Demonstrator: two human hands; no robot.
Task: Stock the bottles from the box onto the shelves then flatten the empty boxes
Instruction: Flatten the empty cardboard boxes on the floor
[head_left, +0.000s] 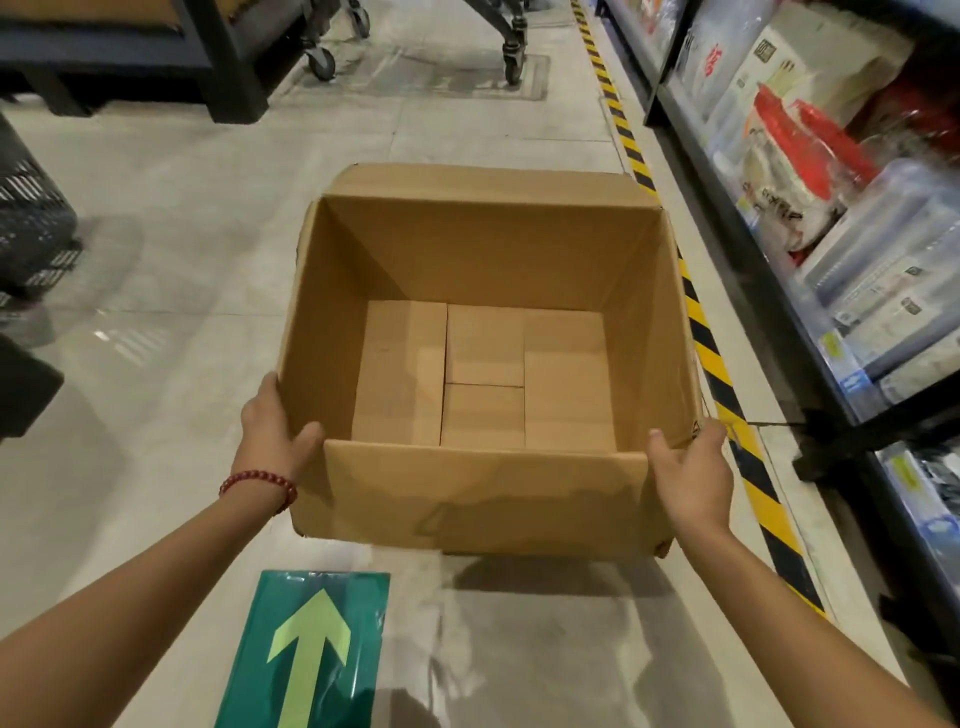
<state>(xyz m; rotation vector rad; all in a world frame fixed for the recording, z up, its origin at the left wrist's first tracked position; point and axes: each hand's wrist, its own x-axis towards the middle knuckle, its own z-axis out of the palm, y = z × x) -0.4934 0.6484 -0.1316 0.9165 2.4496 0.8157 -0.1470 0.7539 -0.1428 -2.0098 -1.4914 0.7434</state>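
Note:
An open brown cardboard box (488, 493) is held above the floor in the middle of the view, with nothing inside; only its folded bottom flaps show. My left hand (275, 421) grips the near left corner, thumb hooked over the rim and inside the box. My right hand (688, 467) grips the near right corner the same way, thumb over the top edge. No bottles are in the box.
Shelves (769, 270) stocked with packaged goods run along the right, behind a yellow-black floor stripe (711, 358). A green floor arrow sign (311, 649) lies below the box. A black basket (31, 228) stands left; trolley wheels (511, 57) and a dark stand (223, 67) sit farther back.

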